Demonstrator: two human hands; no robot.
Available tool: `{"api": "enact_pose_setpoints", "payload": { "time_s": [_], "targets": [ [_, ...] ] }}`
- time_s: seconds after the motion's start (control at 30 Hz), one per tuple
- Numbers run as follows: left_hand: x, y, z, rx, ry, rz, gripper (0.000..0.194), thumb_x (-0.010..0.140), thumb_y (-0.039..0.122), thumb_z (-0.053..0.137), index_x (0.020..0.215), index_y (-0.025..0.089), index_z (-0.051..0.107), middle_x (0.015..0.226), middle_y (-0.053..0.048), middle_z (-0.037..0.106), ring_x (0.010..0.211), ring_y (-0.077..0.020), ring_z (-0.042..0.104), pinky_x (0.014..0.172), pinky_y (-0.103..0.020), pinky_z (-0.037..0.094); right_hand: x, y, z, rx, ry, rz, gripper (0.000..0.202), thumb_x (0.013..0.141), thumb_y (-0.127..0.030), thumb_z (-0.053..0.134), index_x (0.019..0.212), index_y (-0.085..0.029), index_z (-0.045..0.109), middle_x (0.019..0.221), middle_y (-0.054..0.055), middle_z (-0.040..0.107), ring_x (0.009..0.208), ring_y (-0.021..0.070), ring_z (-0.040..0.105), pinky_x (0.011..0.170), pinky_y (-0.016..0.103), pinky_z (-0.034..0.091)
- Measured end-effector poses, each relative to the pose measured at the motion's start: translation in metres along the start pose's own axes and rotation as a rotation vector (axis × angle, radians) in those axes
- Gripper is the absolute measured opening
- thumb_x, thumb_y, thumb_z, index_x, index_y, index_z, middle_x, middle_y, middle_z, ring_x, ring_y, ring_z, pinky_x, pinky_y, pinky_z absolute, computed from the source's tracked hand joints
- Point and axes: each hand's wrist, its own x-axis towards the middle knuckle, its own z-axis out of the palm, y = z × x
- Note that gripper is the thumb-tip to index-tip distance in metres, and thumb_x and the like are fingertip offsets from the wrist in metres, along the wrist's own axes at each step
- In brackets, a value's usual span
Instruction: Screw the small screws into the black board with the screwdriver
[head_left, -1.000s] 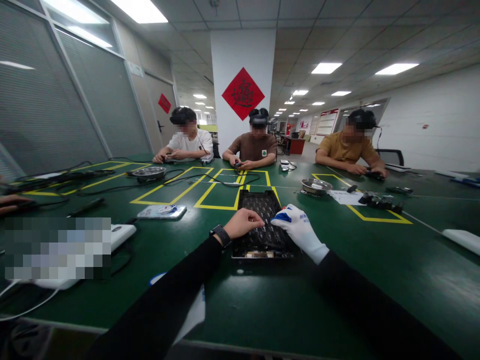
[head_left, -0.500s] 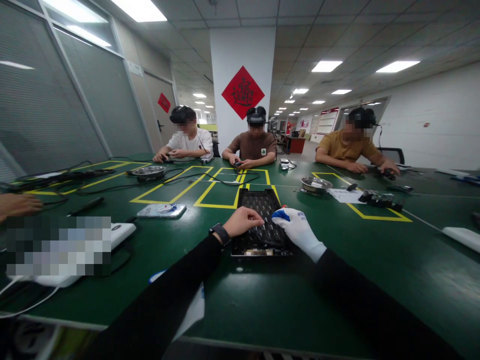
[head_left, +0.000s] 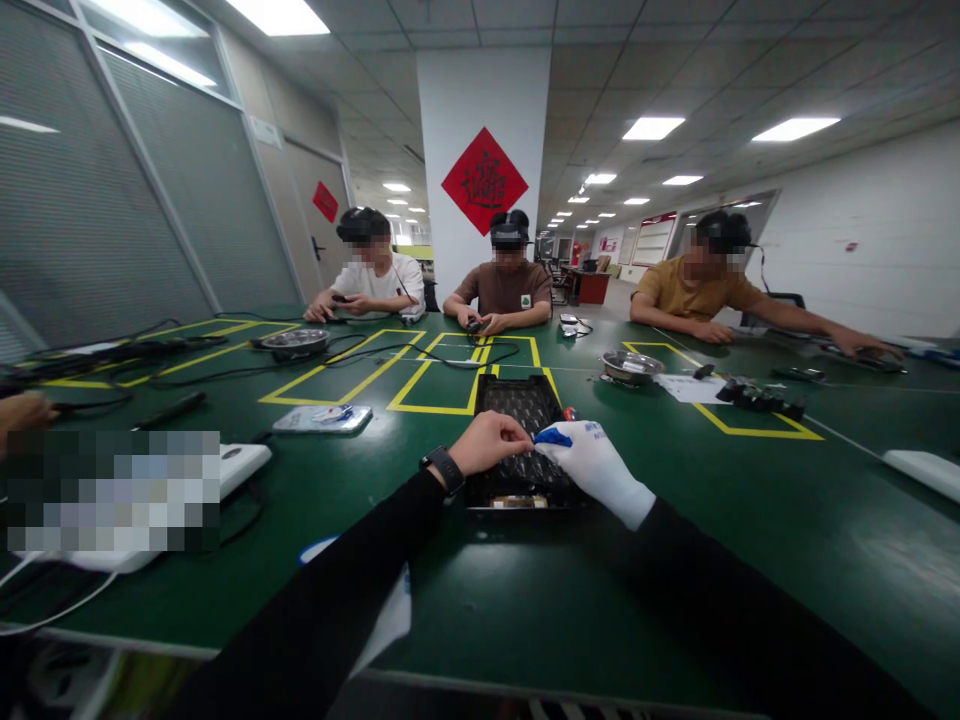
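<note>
A black tray [head_left: 517, 395] with rows of small shiny pieces on its floor lies in front of me. My left hand [head_left: 491, 442] is bare, with a dark watch [head_left: 444, 468] at the wrist, and its fingers are pinched together over the tray. Whatever they hold is too small to make out. My right hand [head_left: 589, 458] wears a white glove with blue fingertips; its fingers are closed too, meeting the left fingertips above the tray. A small red and dark thing [head_left: 571, 414] shows just beyond the right hand. Along the tray's near edge lies a pale, brownish strip [head_left: 519, 502].
A phone-like slab [head_left: 322, 419] lies to the left, with a white power strip [head_left: 244, 462] nearer me. Metal bowls [head_left: 631, 367] and black clips [head_left: 761, 398] stand farther off. A white glove [head_left: 386, 620] lies under my left forearm. Three people sit across the table.
My right hand has come left, so its fingertips now meet the left ones. The person at the far right has stretched an arm out to the right.
</note>
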Motion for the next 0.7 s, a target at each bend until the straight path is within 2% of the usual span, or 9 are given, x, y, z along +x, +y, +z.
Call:
{"api": "enact_pose_setpoints", "payload": {
  "time_s": [0.2, 0.37, 0.43, 0.6, 0.7],
  "targets": [
    [-0.002, 0.001, 0.0, 0.032, -0.055, 0.046, 0.025, 0.071, 0.034, 0.057, 0.075, 0.011, 0.068, 0.067, -0.003, 0.063, 0.058, -0.0087, 0.048, 0.054, -0.018, 0.035, 0.0, 0.001, 0.002, -0.115, -0.059, -0.061, 0.018, 0.077, -0.033, 0.049, 0.078, -0.02, 0.061, 0.078, 0.003, 0.06, 0.074, 0.0139, 0.052, 0.066, 0.024, 0.037],
    [-0.001, 0.001, -0.002, -0.008, -0.07, 0.055, 0.03, 0.072, 0.038, 0.055, 0.077, 0.011, 0.067, 0.064, -0.002, 0.06, 0.056, -0.0083, 0.046, 0.052, -0.018, 0.034, 0.004, 0.002, -0.001, -0.218, -0.043, -0.133, 0.014, 0.078, -0.027, 0.049, 0.075, -0.018, 0.06, 0.085, 0.005, 0.053, 0.084, 0.0164, 0.047, 0.076, 0.028, 0.035],
    [0.0, -0.003, -0.004, -0.012, -0.033, 0.027, 0.032, 0.074, 0.04, 0.052, 0.078, 0.011, 0.066, 0.062, -0.001, 0.058, 0.054, -0.0081, 0.045, 0.051, -0.018, 0.033, 0.004, 0.004, -0.006, -0.179, -0.08, -0.11, 0.013, 0.075, -0.028, 0.051, 0.074, -0.019, 0.061, 0.085, 0.005, 0.053, 0.085, 0.0171, 0.046, 0.078, 0.03, 0.035],
    [0.002, -0.017, -0.006, 0.088, 0.157, -0.08, 0.031, 0.077, 0.039, 0.047, 0.076, 0.012, 0.064, 0.063, -0.001, 0.058, 0.056, -0.0092, 0.046, 0.053, -0.02, 0.033, -0.002, 0.004, -0.014, 0.055, -0.301, -0.067, 0.012, 0.071, -0.026, 0.055, 0.065, -0.019, 0.062, 0.087, 0.003, 0.056, 0.079, 0.0144, 0.05, 0.072, 0.026, 0.039],
    [0.002, -0.023, -0.003, 0.138, 0.184, -0.096, 0.031, 0.077, 0.039, 0.047, 0.073, 0.013, 0.063, 0.063, -0.001, 0.058, 0.057, -0.0101, 0.048, 0.055, -0.02, 0.034, -0.006, 0.0, -0.01, 0.163, -0.331, -0.036, 0.01, 0.068, -0.021, 0.056, 0.061, -0.018, 0.064, 0.092, 0.004, 0.058, 0.082, 0.0151, 0.053, 0.068, 0.024, 0.042]
  ]
}}
